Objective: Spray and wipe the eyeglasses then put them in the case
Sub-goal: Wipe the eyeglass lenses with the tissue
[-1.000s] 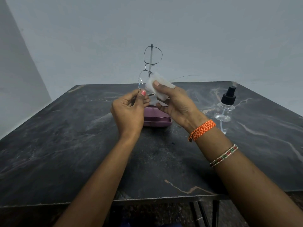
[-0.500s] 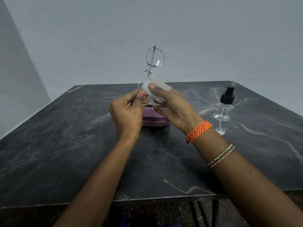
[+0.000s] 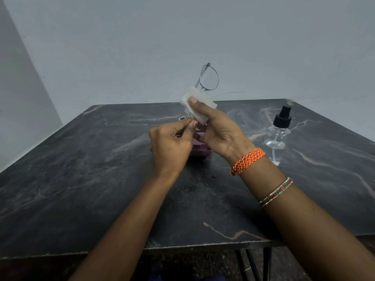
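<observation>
While the left hand (image 3: 172, 142) pinches the lower end of the eyeglasses (image 3: 209, 78) at the rim, they stand on end above the middle of the counter (image 3: 81, 179), one lens up in the air and the other buried in the wipe. Thin wire frame like that is light, springy and easy to bend, so I'd keep gripping the rim or bridge, never the glass.

Under both hands sits the purple case (image 3: 199, 150). It's mostly hidden, so I can't tell if it's open or has anything inside.

Moving right, the right hand (image 3: 219, 130) is clamped on the white wipe (image 3: 197, 106), thumb pressing it against the lower lens. It's soft and floppy.

Far right, the spray bottle (image 3: 279, 131) stands well apart from the hands, clear, and looks nearly empty.
</observation>
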